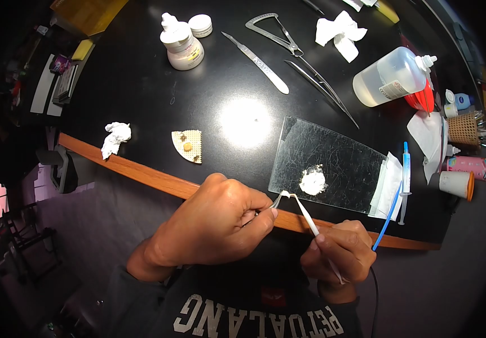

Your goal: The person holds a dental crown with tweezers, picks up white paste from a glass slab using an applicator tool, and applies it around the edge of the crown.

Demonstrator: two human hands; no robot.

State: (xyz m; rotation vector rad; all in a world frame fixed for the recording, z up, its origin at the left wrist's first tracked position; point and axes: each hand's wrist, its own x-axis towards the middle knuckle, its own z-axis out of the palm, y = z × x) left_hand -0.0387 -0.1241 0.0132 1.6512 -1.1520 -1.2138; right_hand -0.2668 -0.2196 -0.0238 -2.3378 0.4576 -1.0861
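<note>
My left hand [220, 219] is closed in a pinch around slim metal tweezers [276, 201] near the table's front edge. At their tip is a small cream-white piece [285, 194], too small to make out further. My right hand [341, 250] grips a slender white-handled tool [309, 218] like a pen. Its thin bent tip touches or nearly touches the small piece. Just beyond both hands lies a scratched glass slab [333, 147], with a mound of white paste or powder [313, 180] on it.
Folded tissue [385, 186], a syringe [406, 169] and a blue stick [388, 217] lie right of the slab. Farther back are a scalpel [260, 65], long tweezers [325, 90], a caliper [274, 34], a large bottle [387, 79] and a dropper bottle [184, 50]. A honeycomb tray piece [188, 146] lies left.
</note>
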